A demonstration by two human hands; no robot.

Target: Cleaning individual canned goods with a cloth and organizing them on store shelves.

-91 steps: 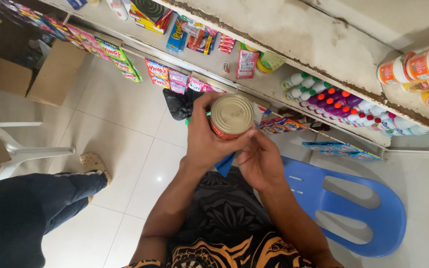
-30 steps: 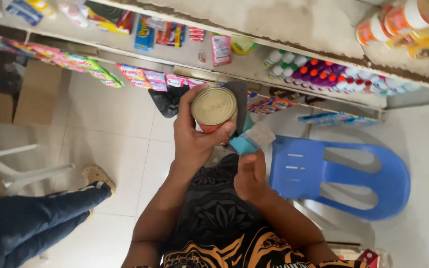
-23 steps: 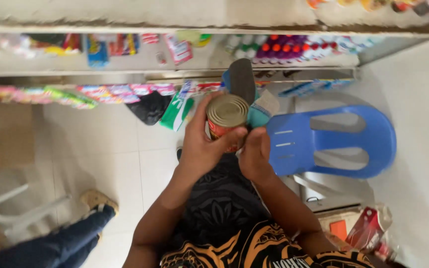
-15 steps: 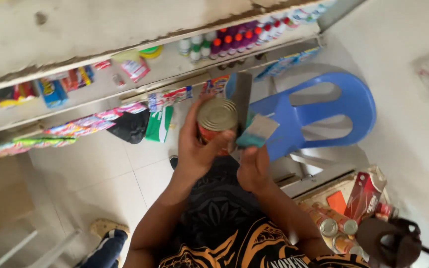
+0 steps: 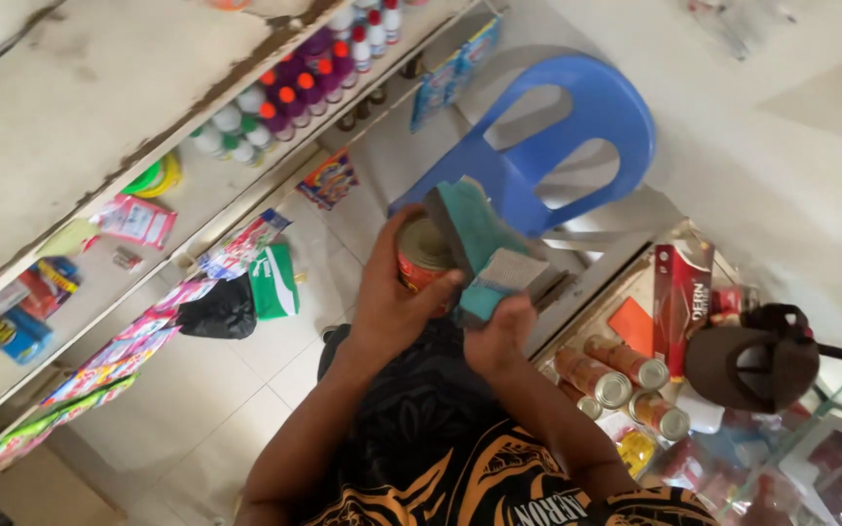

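Centrally, left hand (image 5: 392, 307) is wrapped around a red tin can (image 5: 423, 258), fingers curled on its side, thumb at the rim. Right hand (image 5: 499, 336) pinches a teal scouring sponge (image 5: 484, 248), pressed against the can's top. Both are held above the lap, in front of a blue plastic chair (image 5: 557, 136). More cans (image 5: 611, 375) lie lower right, beside a dark cap (image 5: 752, 356)
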